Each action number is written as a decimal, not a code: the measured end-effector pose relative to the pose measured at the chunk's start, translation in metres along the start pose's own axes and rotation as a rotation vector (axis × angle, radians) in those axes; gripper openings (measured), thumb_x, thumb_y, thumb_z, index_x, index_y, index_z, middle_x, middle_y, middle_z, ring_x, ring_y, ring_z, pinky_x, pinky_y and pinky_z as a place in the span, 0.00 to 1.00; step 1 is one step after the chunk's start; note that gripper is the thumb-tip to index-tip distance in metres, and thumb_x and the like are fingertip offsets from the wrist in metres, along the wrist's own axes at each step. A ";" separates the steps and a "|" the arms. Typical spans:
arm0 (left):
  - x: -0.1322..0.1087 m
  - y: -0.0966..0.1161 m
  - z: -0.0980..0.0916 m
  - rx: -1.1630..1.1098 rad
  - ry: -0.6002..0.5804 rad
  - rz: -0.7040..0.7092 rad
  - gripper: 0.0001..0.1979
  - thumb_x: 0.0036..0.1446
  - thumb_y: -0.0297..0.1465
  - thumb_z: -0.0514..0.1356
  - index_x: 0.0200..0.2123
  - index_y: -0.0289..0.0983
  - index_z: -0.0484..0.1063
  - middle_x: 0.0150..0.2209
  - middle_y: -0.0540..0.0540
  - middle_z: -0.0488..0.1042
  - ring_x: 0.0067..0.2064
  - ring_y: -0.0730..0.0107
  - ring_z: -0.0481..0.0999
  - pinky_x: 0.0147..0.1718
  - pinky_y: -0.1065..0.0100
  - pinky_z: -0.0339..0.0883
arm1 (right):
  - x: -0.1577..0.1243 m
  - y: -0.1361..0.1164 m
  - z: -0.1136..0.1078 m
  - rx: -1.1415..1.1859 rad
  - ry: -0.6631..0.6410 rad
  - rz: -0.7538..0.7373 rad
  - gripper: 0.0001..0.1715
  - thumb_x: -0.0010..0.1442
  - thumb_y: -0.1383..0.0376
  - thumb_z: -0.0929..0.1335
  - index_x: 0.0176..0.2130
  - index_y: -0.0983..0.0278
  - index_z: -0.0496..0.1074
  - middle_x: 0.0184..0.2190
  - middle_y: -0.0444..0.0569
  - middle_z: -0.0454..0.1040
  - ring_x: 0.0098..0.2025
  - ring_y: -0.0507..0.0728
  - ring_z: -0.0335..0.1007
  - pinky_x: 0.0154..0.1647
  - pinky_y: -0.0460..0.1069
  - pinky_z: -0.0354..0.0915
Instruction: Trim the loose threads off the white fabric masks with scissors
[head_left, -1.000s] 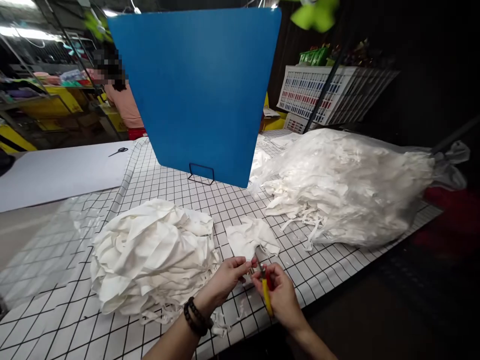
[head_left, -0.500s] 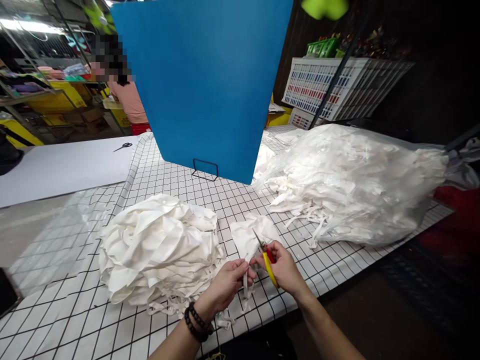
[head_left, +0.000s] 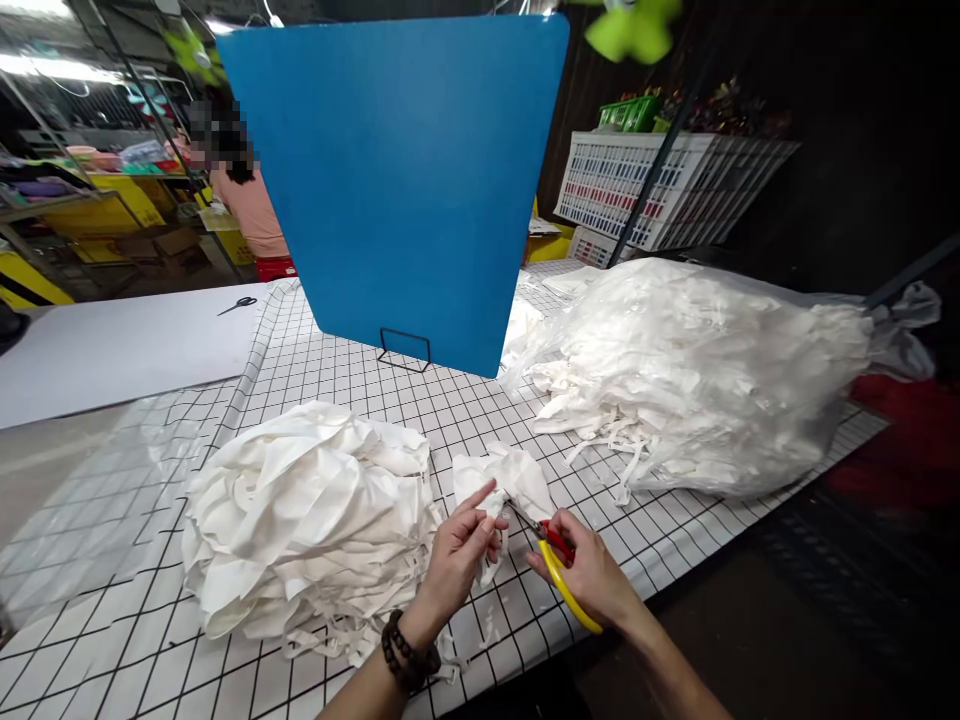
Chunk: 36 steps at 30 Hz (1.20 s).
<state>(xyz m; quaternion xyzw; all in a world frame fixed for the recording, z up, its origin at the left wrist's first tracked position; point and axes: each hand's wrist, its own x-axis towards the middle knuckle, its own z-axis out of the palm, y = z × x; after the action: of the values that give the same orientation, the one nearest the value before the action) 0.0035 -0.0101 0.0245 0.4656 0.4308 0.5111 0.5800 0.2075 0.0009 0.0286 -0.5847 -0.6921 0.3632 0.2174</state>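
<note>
Left hand over the checked table cover, index finger stretched out, thumb and other fingers pinched together on a small white cloth piece. A narrow strip of it dangles below the fingers; the rest lies flat-ish and crumpled on the grid, just beyond the hand. Dark beaded bracelet at the left wrist.

Right hand closed around scissors, one handle yellow, one red. Blades point away and leftward, tips over the cloth piece, near the left fingertips; cannot tell whether they bite into it. Small white scraps on the cover below.

Left of the hands, a large heap of white cloth, strips trailing at its near edge. To the right, well apart, a clear plastic bag bulging with white pieces, some spilling from its mouth. Blue board upright behind, on a black wire stand. Farther left, dark scissors lying on a white sheet; beyond, a co-worker in a pink top
</note>
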 end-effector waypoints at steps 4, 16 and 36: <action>0.008 -0.004 0.004 -0.052 -0.024 0.003 0.18 0.59 0.44 0.58 0.36 0.34 0.76 0.30 0.44 0.74 0.31 0.66 0.72 0.34 0.65 0.67 | -0.002 -0.008 -0.002 -0.056 0.035 -0.028 0.18 0.50 0.55 0.71 0.30 0.59 0.57 0.21 0.37 0.62 0.23 0.51 0.57 0.24 0.45 0.55; 0.006 -0.015 -0.002 0.161 -0.082 0.100 0.15 0.64 0.40 0.54 0.32 0.36 0.72 0.30 0.47 0.69 0.33 0.66 0.71 0.36 0.67 0.64 | -0.001 -0.019 -0.007 -0.283 0.046 -0.044 0.16 0.50 0.55 0.71 0.34 0.58 0.64 0.27 0.43 0.74 0.29 0.56 0.68 0.28 0.47 0.54; 0.001 -0.013 -0.004 0.171 -0.136 0.084 0.14 0.64 0.39 0.53 0.33 0.36 0.72 0.31 0.47 0.69 0.33 0.67 0.70 0.35 0.68 0.63 | -0.006 -0.025 -0.008 -0.272 0.008 -0.051 0.13 0.52 0.57 0.70 0.31 0.59 0.62 0.23 0.40 0.71 0.25 0.53 0.64 0.26 0.45 0.51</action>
<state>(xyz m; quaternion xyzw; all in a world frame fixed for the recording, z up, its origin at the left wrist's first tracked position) 0.0027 -0.0091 0.0108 0.5647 0.4125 0.4634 0.5442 0.1985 -0.0038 0.0533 -0.5923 -0.7488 0.2581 0.1480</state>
